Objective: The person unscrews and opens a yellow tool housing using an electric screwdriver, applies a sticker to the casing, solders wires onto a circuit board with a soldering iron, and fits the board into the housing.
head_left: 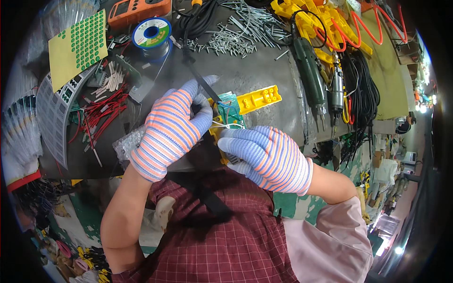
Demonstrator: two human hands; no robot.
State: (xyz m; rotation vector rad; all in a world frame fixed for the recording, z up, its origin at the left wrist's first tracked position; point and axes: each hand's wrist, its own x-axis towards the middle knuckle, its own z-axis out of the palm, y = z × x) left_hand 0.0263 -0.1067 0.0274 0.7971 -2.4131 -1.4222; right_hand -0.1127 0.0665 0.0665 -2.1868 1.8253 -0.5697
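Observation:
Both my hands wear striped knit gloves with greyed fingertips. My left hand [177,125] is closed, fingers curled around a black cable [205,86] that runs down to a small green circuit board [230,111]. The board lies against a yellow plastic housing [260,99] with round posts inside. White wires [229,125] loop over the board's near end. My right hand [266,153] is closed on the near part of the yellow housing, its fingers bent over it. What lies beneath those fingers is partly hidden.
A solder spool [152,32] and orange meter [137,12] stand at the far left. Red wires [106,111] and a sheet of green stickers [78,49] lie left. Loose screws [226,42] are piled at the back. Two power screwdrivers, one dark green [309,66], lie right, near black cables [361,85].

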